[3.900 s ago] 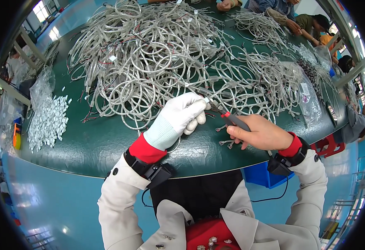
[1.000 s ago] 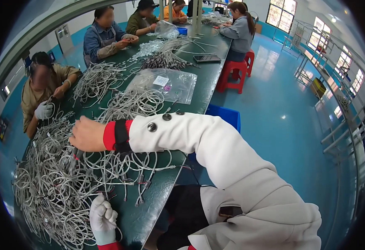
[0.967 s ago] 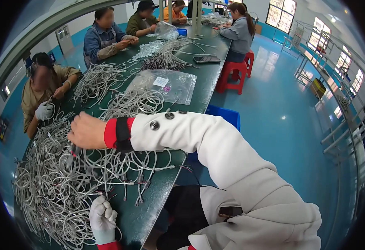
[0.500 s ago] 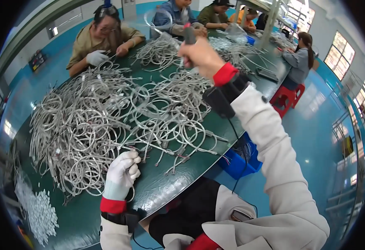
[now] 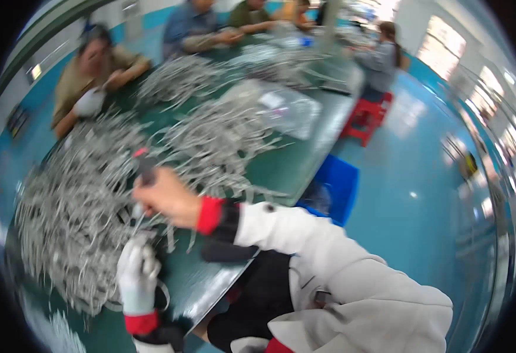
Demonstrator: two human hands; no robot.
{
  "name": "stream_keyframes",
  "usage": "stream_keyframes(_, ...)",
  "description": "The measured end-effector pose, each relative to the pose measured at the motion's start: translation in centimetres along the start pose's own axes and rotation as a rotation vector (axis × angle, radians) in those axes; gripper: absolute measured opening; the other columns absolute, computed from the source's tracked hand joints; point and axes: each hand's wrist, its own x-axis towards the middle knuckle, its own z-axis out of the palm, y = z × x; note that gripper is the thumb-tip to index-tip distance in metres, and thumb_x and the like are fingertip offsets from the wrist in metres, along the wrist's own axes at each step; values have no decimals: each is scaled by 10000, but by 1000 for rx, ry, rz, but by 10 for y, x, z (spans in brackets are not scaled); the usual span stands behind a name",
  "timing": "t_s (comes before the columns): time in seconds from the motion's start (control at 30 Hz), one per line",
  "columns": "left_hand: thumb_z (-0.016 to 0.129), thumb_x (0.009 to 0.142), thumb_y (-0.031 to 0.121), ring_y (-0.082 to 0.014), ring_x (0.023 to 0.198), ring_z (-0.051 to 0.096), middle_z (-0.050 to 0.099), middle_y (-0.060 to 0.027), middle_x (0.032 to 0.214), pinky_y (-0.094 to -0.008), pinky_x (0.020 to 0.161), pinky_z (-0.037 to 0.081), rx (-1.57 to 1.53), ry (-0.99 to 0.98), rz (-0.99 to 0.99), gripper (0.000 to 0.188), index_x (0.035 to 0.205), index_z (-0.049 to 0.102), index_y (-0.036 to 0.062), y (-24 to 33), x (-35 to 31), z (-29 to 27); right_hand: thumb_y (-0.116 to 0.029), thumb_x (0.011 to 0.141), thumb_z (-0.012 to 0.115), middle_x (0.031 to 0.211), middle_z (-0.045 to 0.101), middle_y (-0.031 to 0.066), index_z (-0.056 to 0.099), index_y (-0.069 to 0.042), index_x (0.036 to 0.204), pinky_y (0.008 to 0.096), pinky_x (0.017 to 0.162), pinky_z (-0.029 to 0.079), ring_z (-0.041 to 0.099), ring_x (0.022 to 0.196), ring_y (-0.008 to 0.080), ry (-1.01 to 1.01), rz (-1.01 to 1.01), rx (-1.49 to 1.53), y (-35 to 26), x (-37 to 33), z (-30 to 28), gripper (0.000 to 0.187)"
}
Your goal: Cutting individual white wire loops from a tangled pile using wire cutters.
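A big messy cable heap (image 5: 75,217) crowds the green worktop (image 5: 208,288) beside a blue bin (image 5: 343,185). Above the worktop, the right grip (image 5: 172,197) squeezes a blurry dark and red tool (image 5: 146,169). The gloved left grip (image 5: 135,269) curls around a pale cable (image 5: 166,296).

Gloved left grip (image 5: 135,267) curled, its forearm (image 5: 142,323) rising from the lower edge; bare right grip (image 5: 169,197) clenched just above, right arm (image 5: 317,238) stretching leftward from the lower right.
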Motion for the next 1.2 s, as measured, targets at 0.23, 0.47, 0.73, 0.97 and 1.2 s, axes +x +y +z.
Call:
stream_keyframes(0.23, 477, 988, 237, -32, 563, 371, 482, 26, 750, -182, 490, 294, 78, -19, 36, 281, 1094, 575, -5, -4, 16, 14, -73, 850, 655, 740, 583, 26, 553, -48, 931, 255, 582, 477, 587, 647, 123, -14, 12, -3, 3, -15, -28, 133)
stream_keyframes(0.47, 546, 957, 261, -41, 535, 384, 496, 14, 746, -182, 475, 304, 246, 58, -48, 297, 1101, 561, 2, -4, 10, 8, -64, 853, 655, 746, 581, 25, 532, -35, 978, 252, 583, 475, 576, 638, 114, -11, -31, -133, 24, -22, -5, 178)
stream_keyframes(0.73, 560, 949, 237, -24, 519, 385, 516, 19, 722, -176, 460, 304, 307, 130, -52, 243, 1059, 578, 21, -9, 15, 17, -67, 849, 663, 747, 580, 5, 538, -40, 980, 230, 596, 471, 570, 654, 76, 18, -64, -337, 24, -27, -8, 184)
stream_keyframes(0.97, 542, 951, 227, -23, 503, 386, 526, 19, 714, -179, 447, 306, 442, 189, -24, 212, 1016, 582, 28, -4, 10, 21, -77, 849, 661, 738, 576, -10, 536, -32, 973, 236, 579, 474, 561, 643, 65, 47, -192, -402, 45, -23, -5, 182)
stream_keyframes(1.2, 522, 951, 207, -20, 472, 364, 511, 25, 686, -176, 424, 285, 449, 216, 5, 179, 971, 572, 37, -8, 9, 19, -151, 872, 654, 746, 568, 8, 542, -30, 980, 255, 594, 470, 566, 644, 89, 7, -163, -402, 45, -27, -5, 197)
